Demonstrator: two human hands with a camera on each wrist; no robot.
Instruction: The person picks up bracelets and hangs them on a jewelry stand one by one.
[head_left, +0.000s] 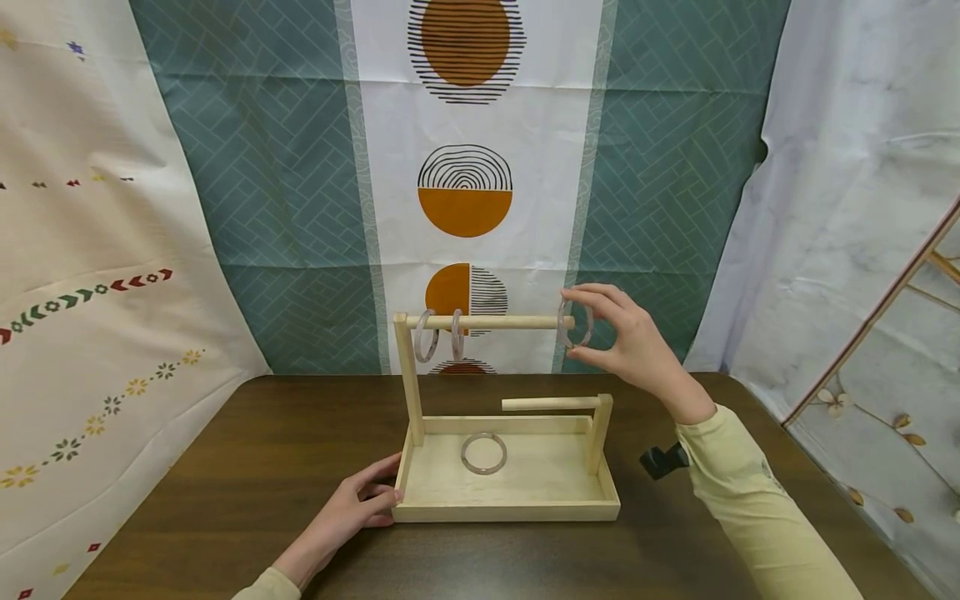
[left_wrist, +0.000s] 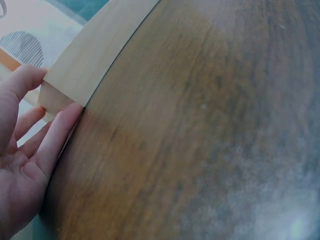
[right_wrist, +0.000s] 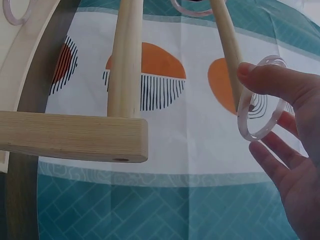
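My right hand (head_left: pixel 618 337) pinches a pale, translucent bangle (right_wrist: pixel 243 120) between thumb and fingertips. It holds the bangle upright at the free right end of the upper bar (head_left: pixel 510 322) of a wooden bangle stand. In the head view the bar's tip shows within the ring. Two more bangles (head_left: pixel 457 335) hang on the left part of that bar. Another bangle (head_left: pixel 483 453) lies flat in the stand's tray (head_left: pixel 540 513). Low on the left, my left hand (head_left: pixel 356 504) grips the tray's front left corner (left_wrist: pixel 60 97), fingertips against its wood.
A shorter, lower bar (head_left: pixel 551 403) juts leftward from the stand's right post (head_left: pixel 598 433). The stand sits on a dark wooden table (head_left: pixel 300 433). Patterned cloths (head_left: pixel 285 208) hang behind and at both sides. A black device (head_left: pixel 663 460) shows by the right sleeve.
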